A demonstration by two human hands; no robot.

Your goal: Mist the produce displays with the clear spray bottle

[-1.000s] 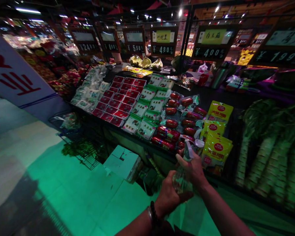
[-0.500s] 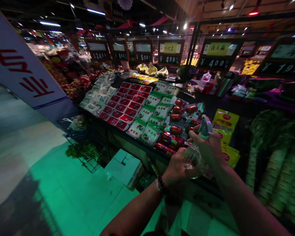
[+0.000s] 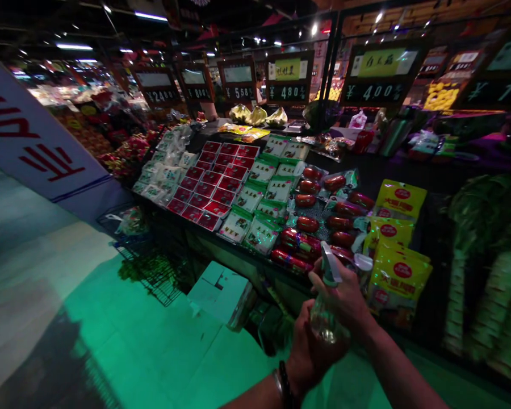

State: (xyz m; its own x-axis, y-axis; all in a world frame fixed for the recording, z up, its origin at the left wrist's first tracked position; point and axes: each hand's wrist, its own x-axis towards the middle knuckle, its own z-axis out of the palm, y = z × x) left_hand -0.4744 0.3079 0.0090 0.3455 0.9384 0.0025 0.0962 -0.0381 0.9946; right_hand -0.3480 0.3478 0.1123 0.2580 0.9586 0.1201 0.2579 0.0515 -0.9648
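Observation:
A clear spray bottle [image 3: 323, 319] with a grey and white trigger head is held between both hands, just off the front edge of the display counter. My left hand [image 3: 309, 341], with a dark beaded bracelet at its wrist, is closed round the bottle's lower body. Around the neck and spray head, my right hand [image 3: 344, 298] is closed as well. Some liquid seems to sit in the bottle. Beyond the hands lie red-wrapped sausages [image 3: 296, 241], and to their right stand yellow packets [image 3: 398, 272].
Green-and-white packets [image 3: 262, 234] and red packets [image 3: 208, 190] lie in rows on the counter. Long pale root vegetables [image 3: 481, 307] lie at the right. On the floor are a white box [image 3: 219, 289] and a wire basket [image 3: 164, 278]. Price signs [image 3: 287, 79] hang behind.
Both hands and the spray bottle have moved down and slightly left, away from the sausages and yellow packets, which now show more fully. The view has shifted slightly.

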